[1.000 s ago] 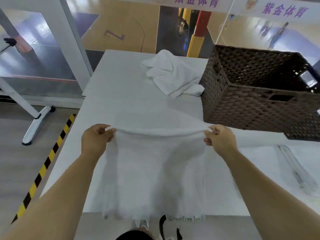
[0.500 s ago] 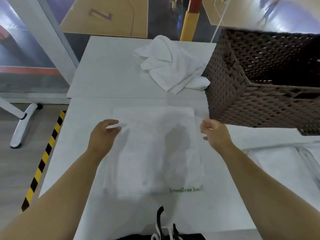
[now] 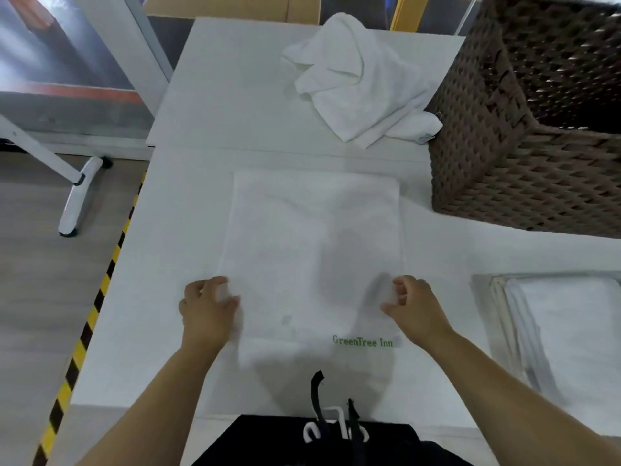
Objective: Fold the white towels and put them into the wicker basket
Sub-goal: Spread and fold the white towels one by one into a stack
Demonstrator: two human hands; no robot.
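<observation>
Left hand (image 3: pixel 208 309) at the left edge of the flat towel (image 3: pixel 312 250) on the table (image 3: pixel 174 270), fingers curled, seemingly pinching it. Right hand (image 3: pixel 411 306) at the right edge, curled alike. Crumpled towel (image 3: pixel 359 85) beyond, wicker basket (image 3: pixel 524 139) far right.

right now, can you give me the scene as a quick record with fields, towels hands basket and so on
flat towel: white, spread on the table in front of the person
print: green "GreenTree Inn" at the towel's near right corner
left hand: at the towel's left edge, fingers curled at it
right hand: at the towel's right edge, fingers curled at it
crumpled towel: unfolded heap at the far side, beside the basket
wicker basket: brown, far right, inside dark
folded stack: white, at the right edge
</observation>
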